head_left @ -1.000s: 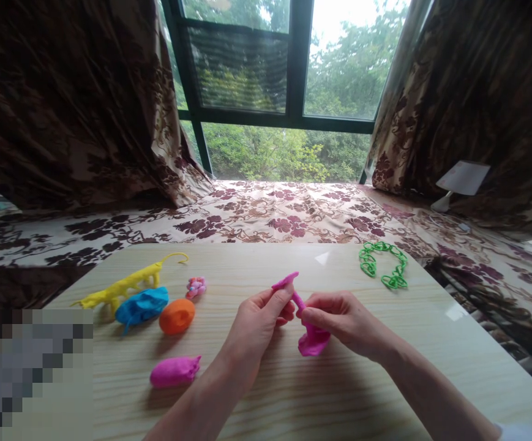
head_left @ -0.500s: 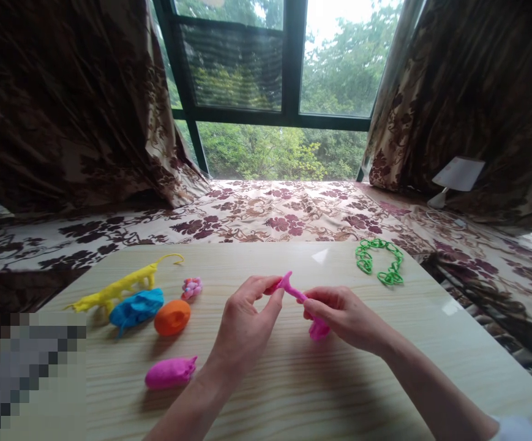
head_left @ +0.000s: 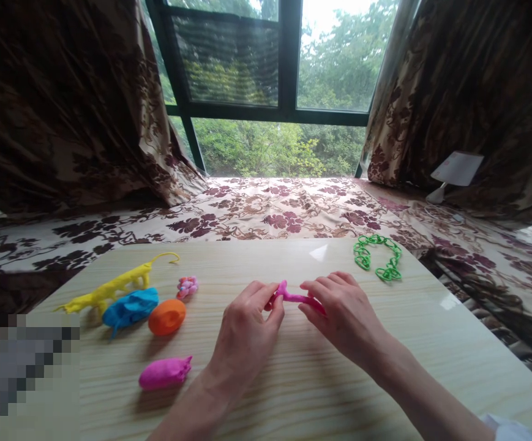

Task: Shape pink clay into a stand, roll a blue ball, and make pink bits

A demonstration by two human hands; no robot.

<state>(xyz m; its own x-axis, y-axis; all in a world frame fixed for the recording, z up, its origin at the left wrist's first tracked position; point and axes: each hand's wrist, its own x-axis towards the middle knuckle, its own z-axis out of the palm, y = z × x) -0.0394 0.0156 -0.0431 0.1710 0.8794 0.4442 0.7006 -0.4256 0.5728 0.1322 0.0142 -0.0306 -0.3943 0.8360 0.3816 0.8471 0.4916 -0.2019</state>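
A thin strip of pink modelling clay [head_left: 297, 297] with a forked end stretches between my two hands over the table. My left hand [head_left: 247, 321] pinches the forked end between thumb and fingertips. My right hand [head_left: 346, 309] is curled loosely around the other end, with a gap showing between thumb and index finger. The wider part of the clay runs under the right palm and is mostly hidden. Left of my left hand lies a pink clay roll [head_left: 164, 373] with a jagged end.
Toward the left of the pale wooden table [head_left: 266, 392] lie a yellow clay animal [head_left: 114, 285], a blue clay piece [head_left: 131, 309], an orange clay lump [head_left: 167, 316] and a small multicoloured cluster [head_left: 187, 286]. A green chain [head_left: 378, 251] lies at the back right. Beyond stands a lamp [head_left: 456, 168].
My right hand has loosened its pinch and turned, fingers spreading over the clay's wider end. The strip now lies more level, and its forked end is slightly lower. The view has shifted slightly.
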